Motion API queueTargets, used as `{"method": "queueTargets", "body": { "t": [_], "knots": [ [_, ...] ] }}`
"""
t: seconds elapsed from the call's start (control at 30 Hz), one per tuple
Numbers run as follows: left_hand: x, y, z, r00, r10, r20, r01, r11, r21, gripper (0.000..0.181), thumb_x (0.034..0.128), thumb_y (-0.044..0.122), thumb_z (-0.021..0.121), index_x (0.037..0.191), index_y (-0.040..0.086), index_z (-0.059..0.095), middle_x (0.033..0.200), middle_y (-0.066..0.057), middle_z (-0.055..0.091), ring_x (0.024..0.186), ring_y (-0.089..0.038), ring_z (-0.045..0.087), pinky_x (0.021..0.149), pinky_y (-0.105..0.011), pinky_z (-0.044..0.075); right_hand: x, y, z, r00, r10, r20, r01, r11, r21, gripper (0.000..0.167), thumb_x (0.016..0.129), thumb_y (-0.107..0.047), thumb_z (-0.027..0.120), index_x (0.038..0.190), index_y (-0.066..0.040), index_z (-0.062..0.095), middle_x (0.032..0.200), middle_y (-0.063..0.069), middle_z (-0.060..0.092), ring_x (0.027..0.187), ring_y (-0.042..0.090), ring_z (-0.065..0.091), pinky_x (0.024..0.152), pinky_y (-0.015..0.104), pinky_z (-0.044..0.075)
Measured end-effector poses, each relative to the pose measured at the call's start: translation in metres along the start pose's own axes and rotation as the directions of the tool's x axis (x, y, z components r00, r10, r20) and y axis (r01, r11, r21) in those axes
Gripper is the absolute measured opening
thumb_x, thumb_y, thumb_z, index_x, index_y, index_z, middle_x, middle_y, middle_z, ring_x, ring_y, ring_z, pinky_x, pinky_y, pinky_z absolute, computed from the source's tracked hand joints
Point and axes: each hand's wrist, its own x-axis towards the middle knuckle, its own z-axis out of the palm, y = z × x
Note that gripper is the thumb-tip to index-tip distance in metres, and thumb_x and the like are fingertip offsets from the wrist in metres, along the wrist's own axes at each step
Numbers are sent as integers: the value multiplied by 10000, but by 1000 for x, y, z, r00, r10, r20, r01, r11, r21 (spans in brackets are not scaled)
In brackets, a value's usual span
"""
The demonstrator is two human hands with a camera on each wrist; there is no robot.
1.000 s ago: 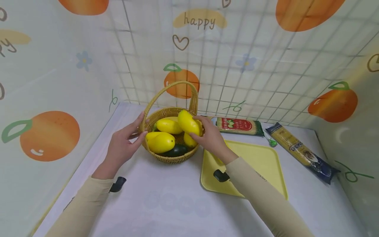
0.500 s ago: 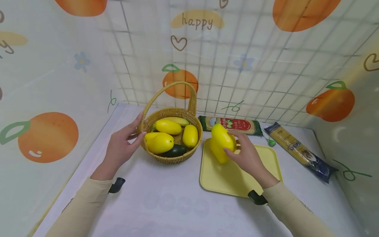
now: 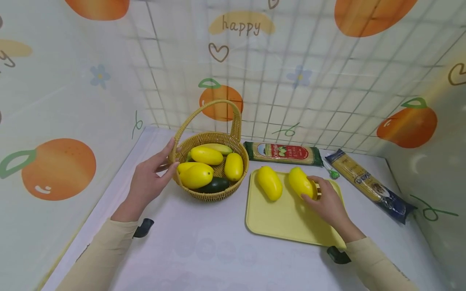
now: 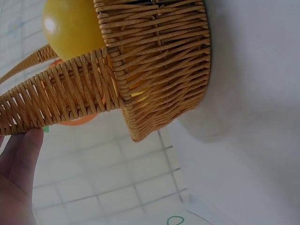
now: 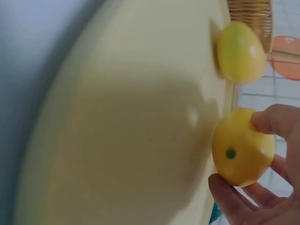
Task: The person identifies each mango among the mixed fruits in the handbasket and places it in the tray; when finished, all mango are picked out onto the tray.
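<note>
My right hand (image 3: 329, 202) grips a yellow mango (image 3: 300, 182) at the right side of the yellow tray (image 3: 269, 224). In the right wrist view, thumb and fingers lie around the held mango (image 5: 241, 150), its small green end spot showing. Whether it touches the tray cannot be told. Left of it, another yellow mango (image 3: 270, 183) lies on the tray. My left hand (image 3: 151, 180) holds the handle of a wicker basket (image 3: 212, 197) between thumb and fingers. Inside the basket are several yellow fruits (image 3: 206, 155) and a dark green one (image 3: 214, 185).
Behind the tray lies a green-ended pasta packet (image 3: 284, 153). A blue and gold pasta packet (image 3: 369, 186) lies slanted at the right, beside a small green-wrapped item (image 3: 333, 173). A printed cloth over a wire grid (image 3: 262, 101) stands at the back of the white table (image 3: 204, 258).
My right hand has carried a mango from the basket rightward over the tray, past the other mango, and lowered it. The left hand stays at the basket handle.
</note>
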Motion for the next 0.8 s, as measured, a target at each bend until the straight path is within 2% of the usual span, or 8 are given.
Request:
{"method": "queueTargets", "body": {
  "t": [0.17, 0.5, 0.67, 0.8],
  "knots": [
    [0, 1, -1, 1000, -3, 4, 3, 1000, 1, 781, 916, 58, 755, 1573, 281, 398, 1342, -147, 657, 1009, -337, 730, 781, -441, 630, -1, 7, 1, 999, 45, 20, -45, 999, -5, 660, 948, -216, 728, 1485, 5, 416, 1416, 275, 462, 1182, 416, 521, 963, 560, 555],
    [1, 1, -1, 1000, -3, 5, 3, 1000, -8, 782, 916, 49, 752, 1573, 282, 399, 1348, -142, 654, 1013, -338, 730, 778, -432, 630, -4, 6, -1, 998, 62, 33, -61, 997, -40, 694, 972, -295, 703, 1512, 0, 382, 1472, 289, 422, 1249, 448, 483, 1026, 606, 496],
    [1, 2, -1, 1000, -4, 8, 4, 1000, -9, 779, 916, 47, 751, 1572, 279, 401, 1334, -145, 662, 1011, -337, 731, 782, -432, 630, -8, 3, -5, 1000, 20, -22, -21, 998, -65, 662, 966, -326, 709, 1478, -15, 428, 1472, 293, 403, 1284, 482, 446, 1039, 687, 425],
    [1, 2, -1, 1000, -11, 10, 11, 1000, -3, 782, 920, 51, 748, 1575, 290, 394, 1336, -145, 661, 999, -343, 734, 777, -448, 631, -7, -6, -7, 996, -39, -76, 33, 997, -72, 592, 959, -282, 720, 1436, -28, 479, 1461, 278, 427, 1329, 495, 404, 1071, 720, 365]
  ]
}}
